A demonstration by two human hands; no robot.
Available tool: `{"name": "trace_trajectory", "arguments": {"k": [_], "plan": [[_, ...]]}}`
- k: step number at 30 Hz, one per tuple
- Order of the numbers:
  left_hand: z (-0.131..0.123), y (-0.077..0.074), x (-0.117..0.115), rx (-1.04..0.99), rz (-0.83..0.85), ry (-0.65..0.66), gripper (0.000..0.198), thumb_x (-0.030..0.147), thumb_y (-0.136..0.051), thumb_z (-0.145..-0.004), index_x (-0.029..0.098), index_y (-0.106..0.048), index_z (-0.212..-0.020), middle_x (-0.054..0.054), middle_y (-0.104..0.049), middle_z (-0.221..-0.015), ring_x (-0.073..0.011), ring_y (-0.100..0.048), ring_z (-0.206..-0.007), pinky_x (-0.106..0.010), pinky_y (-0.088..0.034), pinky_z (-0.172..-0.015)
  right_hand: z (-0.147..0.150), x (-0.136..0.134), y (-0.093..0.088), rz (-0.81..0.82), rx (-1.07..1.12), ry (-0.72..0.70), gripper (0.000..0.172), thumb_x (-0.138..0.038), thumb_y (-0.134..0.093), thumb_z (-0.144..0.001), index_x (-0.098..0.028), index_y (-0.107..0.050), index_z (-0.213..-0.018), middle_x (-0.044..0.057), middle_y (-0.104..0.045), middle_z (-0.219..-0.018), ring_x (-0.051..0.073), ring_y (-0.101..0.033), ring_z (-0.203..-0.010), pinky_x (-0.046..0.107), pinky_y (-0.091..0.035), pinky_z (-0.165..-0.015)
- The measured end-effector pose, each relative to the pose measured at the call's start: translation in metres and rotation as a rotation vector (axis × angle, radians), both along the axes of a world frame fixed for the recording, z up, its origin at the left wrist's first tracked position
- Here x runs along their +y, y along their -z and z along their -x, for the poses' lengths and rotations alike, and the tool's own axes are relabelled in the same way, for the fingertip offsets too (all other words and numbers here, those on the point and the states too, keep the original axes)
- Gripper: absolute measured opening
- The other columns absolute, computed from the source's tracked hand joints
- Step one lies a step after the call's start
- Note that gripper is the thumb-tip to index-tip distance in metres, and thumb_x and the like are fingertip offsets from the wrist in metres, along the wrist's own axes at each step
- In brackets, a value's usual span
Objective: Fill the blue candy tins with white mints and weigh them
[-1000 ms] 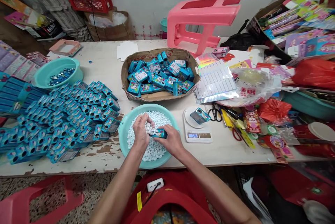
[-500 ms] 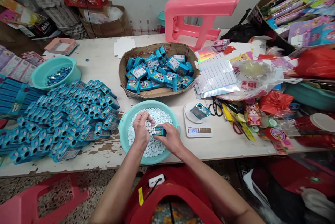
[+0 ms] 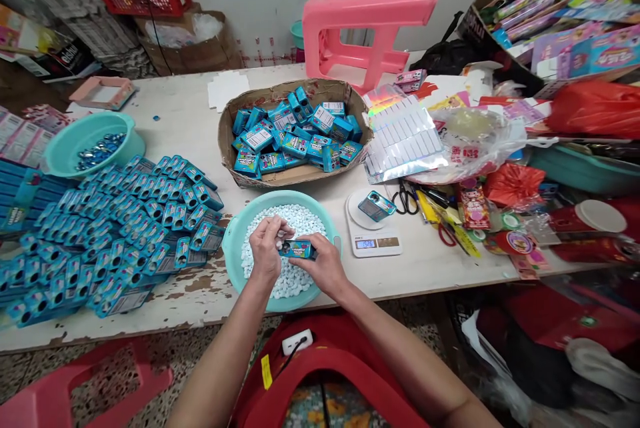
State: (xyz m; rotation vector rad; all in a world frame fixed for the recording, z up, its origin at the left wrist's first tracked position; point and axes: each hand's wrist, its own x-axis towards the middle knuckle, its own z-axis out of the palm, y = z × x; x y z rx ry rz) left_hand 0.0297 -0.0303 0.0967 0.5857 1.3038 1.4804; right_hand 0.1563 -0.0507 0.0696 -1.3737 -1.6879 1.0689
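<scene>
A turquoise bowl full of small white candies sits in front of me. Over it, my right hand grips a small blue candy box, which lies sideways with its printed face up and its end toward my other hand. My left hand is curled closed at that end of the box. A few white candies show at its fingertips; how many lie inside the fingers is hidden. To the right, another blue box leans on a white digital scale with a lit display.
An open cardboard tray of blue boxes stands behind the bowl. Rows of blue boxes cover the left, near a second turquoise bowl. Scissors, pens and packaging crowd the right. A pink stool lies at the back.
The blue box now shows more of its length and printed face between my hands. Fewer candies are visible at my left fingertips. The whole view has shifted slightly.
</scene>
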Motion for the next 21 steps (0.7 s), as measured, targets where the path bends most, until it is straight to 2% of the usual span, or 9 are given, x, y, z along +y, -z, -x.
{"name": "trace_trajectory", "arguments": {"k": [4,7,9,13,15,18,19,21], "plan": [[0.001,0.000,-0.002,0.018,-0.077,-0.013,0.020,0.036,-0.063,-0.077,0.016,-0.059,-0.071,0.000,-0.058,-0.064,-0.0119,-0.058,-0.059,-0.025,-0.048,-0.062,0.001,-0.003,0.000,-0.024,0.059,0.010,0.035,-0.032,-0.077,-0.070,-0.025,-0.064,-0.102,0.004,-0.064,-0.097,0.022,-0.059,-0.093,0.033,-0.045,-0.083],[-0.001,0.009,0.001,0.028,0.026,-0.071,0.023,0.037,-0.065,-0.074,0.016,-0.058,-0.070,0.001,-0.055,-0.062,-0.0112,-0.057,-0.057,-0.022,-0.046,-0.055,0.007,-0.001,0.011,0.002,0.050,0.026,0.031,-0.031,-0.075,-0.071,-0.024,-0.066,-0.099,0.004,-0.065,-0.094,0.022,-0.060,-0.091,0.034,-0.046,-0.081],[-0.004,0.013,0.002,0.011,0.075,-0.037,0.024,0.036,-0.066,-0.073,0.015,-0.056,-0.068,0.001,-0.054,-0.063,-0.0106,-0.055,-0.056,-0.021,-0.045,-0.051,0.011,0.000,0.019,0.017,0.038,0.034,0.030,-0.030,-0.075,-0.071,-0.024,-0.066,-0.098,0.004,-0.065,-0.092,0.022,-0.060,-0.089,0.034,-0.046,-0.079],[-0.002,0.014,0.000,0.008,0.001,0.017,0.025,0.039,-0.064,-0.075,0.016,-0.054,-0.071,0.001,-0.052,-0.064,-0.0096,-0.052,-0.052,-0.021,-0.043,-0.048,0.011,0.000,0.025,0.005,0.074,0.040,0.033,-0.030,-0.076,-0.070,-0.022,-0.066,-0.100,0.004,-0.064,-0.092,0.021,-0.059,-0.089,0.033,-0.046,-0.079],[0.009,0.018,0.003,0.185,0.004,0.012,0.029,0.045,-0.054,-0.081,0.016,-0.054,-0.075,0.000,-0.053,-0.066,-0.0105,-0.053,-0.053,-0.023,-0.044,-0.050,0.006,-0.002,0.023,0.020,0.113,0.045,0.035,-0.030,-0.079,-0.066,-0.022,-0.066,-0.097,0.003,-0.065,-0.091,0.021,-0.060,-0.089,0.033,-0.047,-0.079],[0.030,0.042,0.016,0.742,0.071,0.137,0.038,0.048,-0.035,-0.088,0.017,-0.057,-0.083,-0.005,-0.058,-0.074,-0.0165,-0.058,-0.066,-0.030,-0.048,-0.062,-0.010,-0.008,0.015,0.029,0.203,0.043,0.037,-0.032,-0.081,-0.064,-0.023,-0.066,-0.097,0.003,-0.065,-0.093,0.021,-0.061,-0.090,0.033,-0.047,-0.082],[0.034,0.053,0.022,0.892,0.084,0.205,0.037,0.047,-0.037,-0.087,0.017,-0.059,-0.084,-0.006,-0.060,-0.079,-0.0195,-0.060,-0.074,-0.034,-0.048,-0.069,-0.016,-0.010,0.011,0.020,0.227,0.053,0.038,-0.033,-0.081,-0.064,-0.023,-0.066,-0.097,0.003,-0.065,-0.094,0.020,-0.061,-0.091,0.033,-0.047,-0.083],[0.033,0.077,0.034,1.049,0.083,0.320,0.028,0.044,-0.052,-0.081,0.019,-0.062,-0.085,-0.009,-0.062,-0.091,-0.0257,-0.058,-0.092,-0.041,-0.044,-0.085,-0.028,-0.014,0.003,-0.006,0.251,0.088,0.038,-0.033,-0.081,-0.065,-0.023,-0.066,-0.098,0.003,-0.065,-0.095,0.020,-0.061,-0.093,0.033,-0.047,-0.085]]}}
